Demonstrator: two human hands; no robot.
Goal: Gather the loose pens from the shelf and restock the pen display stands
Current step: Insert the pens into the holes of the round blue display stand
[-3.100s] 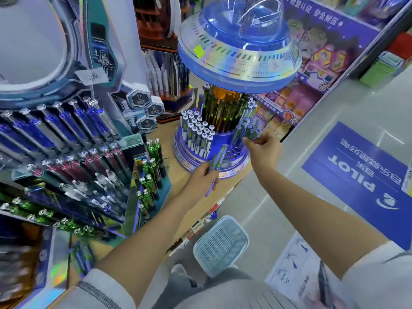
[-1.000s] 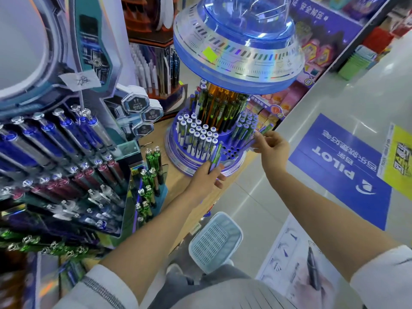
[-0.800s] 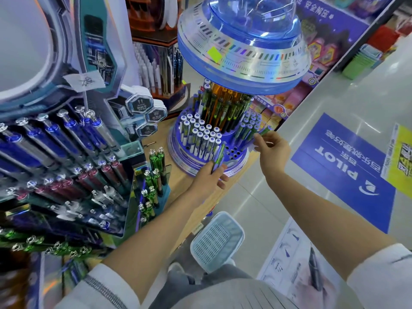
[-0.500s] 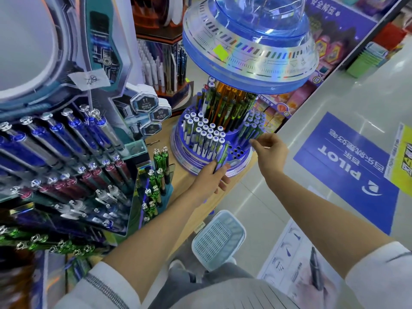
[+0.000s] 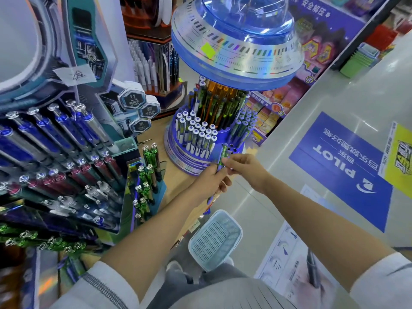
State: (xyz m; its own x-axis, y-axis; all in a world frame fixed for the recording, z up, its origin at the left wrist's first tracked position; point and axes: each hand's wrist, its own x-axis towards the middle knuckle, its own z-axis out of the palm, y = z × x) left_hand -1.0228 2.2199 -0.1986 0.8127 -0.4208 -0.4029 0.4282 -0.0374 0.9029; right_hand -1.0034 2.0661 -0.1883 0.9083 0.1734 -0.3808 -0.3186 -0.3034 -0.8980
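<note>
Since earlier my right hand (image 5: pixel 247 169) left the round stand (image 5: pixel 178 152), now meets my left hand (image 5: pixel 210 182), pinching a green pen (image 5: pixel 223 152) from the bundle (image 5: pixel 210 200) left grips. Pen near upright over counter (image 5: pixel 174 175) front edge; empty holes (image 5: pixel 234 148) just beyond.

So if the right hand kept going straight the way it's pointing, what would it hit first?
The right hand pinches a green pen sticking up from the left hand. Past that, probably the white-capped pens in the round blue stand's front tier, though depth is unclear.
</note>
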